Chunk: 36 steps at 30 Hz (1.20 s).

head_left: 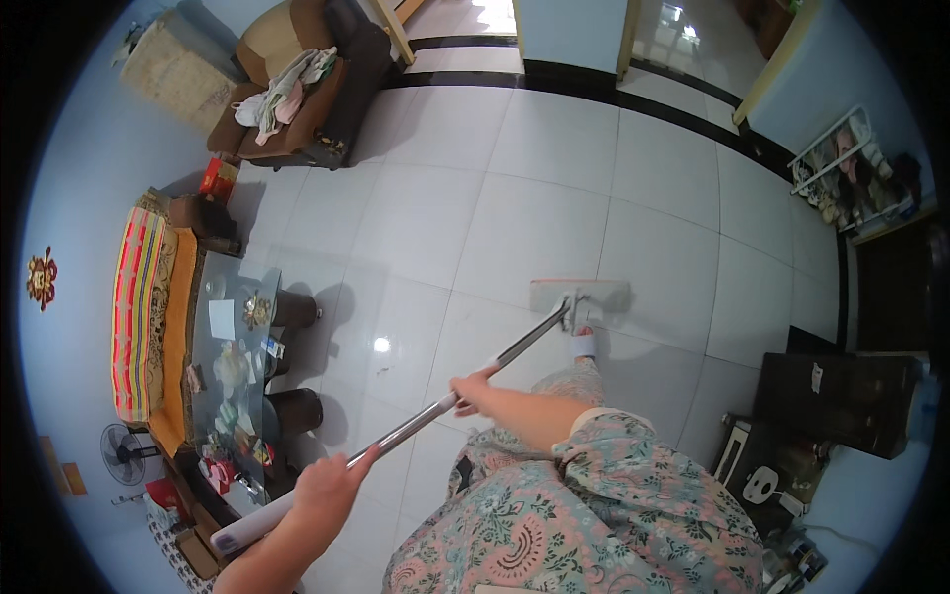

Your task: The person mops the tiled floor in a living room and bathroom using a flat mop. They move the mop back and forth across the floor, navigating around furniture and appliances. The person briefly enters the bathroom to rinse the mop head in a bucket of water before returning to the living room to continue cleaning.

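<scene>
A flat mop with a long metal pole [406, 428] runs slantwise across the view, from lower left up to the middle. My left hand [330, 487] is wrapped round the pole near its pale grip end. Further along, my right hand [472, 392] grips the same pole about halfway. The wide flat mop head [606, 295] lies on the white tiled floor [534, 223], just ahead of my slippered foot [584, 344].
To the left stand a glass-topped table [223, 327] loaded with things, dark stools [297, 409] and a sofa with a striped cover [137, 307]. A brown armchair [307, 124] holds clothes at the far left. A shoe rack [851, 168] and a dark cabinet [831, 401] line the right.
</scene>
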{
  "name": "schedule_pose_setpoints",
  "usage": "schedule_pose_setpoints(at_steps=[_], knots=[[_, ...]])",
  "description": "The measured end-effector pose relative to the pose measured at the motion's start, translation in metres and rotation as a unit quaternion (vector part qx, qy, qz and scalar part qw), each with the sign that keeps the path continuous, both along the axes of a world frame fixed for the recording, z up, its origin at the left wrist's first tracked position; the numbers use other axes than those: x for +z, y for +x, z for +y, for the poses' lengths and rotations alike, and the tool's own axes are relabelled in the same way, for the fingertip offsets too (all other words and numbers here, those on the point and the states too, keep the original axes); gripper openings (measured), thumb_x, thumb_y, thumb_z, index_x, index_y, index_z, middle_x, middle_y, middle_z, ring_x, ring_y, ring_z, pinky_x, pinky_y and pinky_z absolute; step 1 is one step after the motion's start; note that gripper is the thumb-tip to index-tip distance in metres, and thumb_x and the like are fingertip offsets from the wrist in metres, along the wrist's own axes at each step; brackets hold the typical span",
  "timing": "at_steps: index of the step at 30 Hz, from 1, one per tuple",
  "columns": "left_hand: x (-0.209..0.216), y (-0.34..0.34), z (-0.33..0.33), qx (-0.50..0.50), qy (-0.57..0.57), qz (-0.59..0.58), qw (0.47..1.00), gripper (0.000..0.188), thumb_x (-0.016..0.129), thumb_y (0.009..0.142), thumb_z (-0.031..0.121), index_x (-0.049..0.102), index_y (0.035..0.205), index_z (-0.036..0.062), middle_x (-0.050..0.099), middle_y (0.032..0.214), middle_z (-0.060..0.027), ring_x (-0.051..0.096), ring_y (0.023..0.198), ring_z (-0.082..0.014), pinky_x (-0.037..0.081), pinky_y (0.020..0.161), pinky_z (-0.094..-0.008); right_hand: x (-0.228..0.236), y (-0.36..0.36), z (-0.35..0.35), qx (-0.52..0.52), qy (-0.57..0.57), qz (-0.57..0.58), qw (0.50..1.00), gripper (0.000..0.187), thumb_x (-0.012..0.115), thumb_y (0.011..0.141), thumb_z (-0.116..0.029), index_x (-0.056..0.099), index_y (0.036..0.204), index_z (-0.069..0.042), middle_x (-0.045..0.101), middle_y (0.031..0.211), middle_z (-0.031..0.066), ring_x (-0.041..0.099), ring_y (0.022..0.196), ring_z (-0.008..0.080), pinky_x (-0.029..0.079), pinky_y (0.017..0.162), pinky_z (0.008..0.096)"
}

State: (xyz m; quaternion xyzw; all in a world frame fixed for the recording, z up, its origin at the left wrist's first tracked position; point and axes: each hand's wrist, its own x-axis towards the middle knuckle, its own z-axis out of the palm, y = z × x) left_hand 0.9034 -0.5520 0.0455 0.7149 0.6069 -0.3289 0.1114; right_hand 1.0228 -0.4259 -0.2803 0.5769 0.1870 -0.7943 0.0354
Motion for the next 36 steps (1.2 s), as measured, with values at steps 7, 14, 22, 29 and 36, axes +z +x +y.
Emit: schedule_pose_setpoints(at_steps=[7,14,22,29,36], knots=[[0.063,-0.004,-0.085,0.132,-0.032,0.003,0.991,0.059,0.056,0.074,0.006,0.048,0.128,0.0283,0.052,0.072,-0.0079,0.056,0.062,-0.0269,0.045,0.055,-0.0379,0.034,-0.046,-0.109,-0.025,-0.058,0.05,0.997,0.119,0.063,0.073,-0.001,-0.045,0.123,-0.008,0.057,0.083,0.0113,0.06,0.063,0.0202,0.056,0.054,0.0331],[0.016,-0.004,-0.092,0.233,-0.047,-0.035,0.971,0.064,0.061,0.07,0.014,0.046,0.13,0.0305,0.058,0.07,-0.0123,0.06,0.065,-0.0297,0.047,0.056,-0.0427,0.02,-0.029,-0.081,0.03,0.036,-0.026,0.999,0.114,0.064,0.071,-0.001,-0.032,0.133,-0.005,0.06,0.085,0.0172,0.06,0.059,0.0215,0.054,0.052,0.0307],[0.002,0.087,0.04,0.117,0.015,-0.012,0.993,0.063,0.062,0.069,0.012,0.045,0.129,0.0204,0.054,0.069,-0.0099,0.058,0.059,-0.0286,0.045,0.052,-0.0416,-0.014,0.061,0.093,0.068,0.196,-0.131,0.969,0.112,0.067,0.065,-0.014,-0.014,0.14,-0.003,0.06,0.095,0.022,0.064,0.067,0.0242,0.054,0.053,0.0303],[-0.047,0.229,0.228,-0.025,0.068,0.057,0.996,0.059,0.055,0.077,0.005,0.042,0.133,0.0157,0.05,0.072,-0.0051,0.056,0.057,-0.02,0.048,0.048,-0.0316,-0.062,0.214,0.277,-0.093,0.302,-0.174,0.933,0.092,0.065,0.065,-0.022,0.017,0.143,-0.009,0.06,0.105,0.0215,0.065,0.08,0.0272,0.054,0.064,0.0345],[-0.09,0.352,0.387,-0.155,0.1,0.033,0.982,0.06,0.056,0.078,0.006,0.038,0.135,0.0123,0.052,0.077,-0.0058,0.059,0.061,-0.0177,0.05,0.051,-0.03,-0.084,0.384,0.42,-0.038,0.421,-0.332,0.843,0.035,0.057,0.076,-0.03,0.062,0.109,-0.017,0.016,0.144,0.0259,0.012,0.134,0.0396,0.021,0.109,0.0446]])
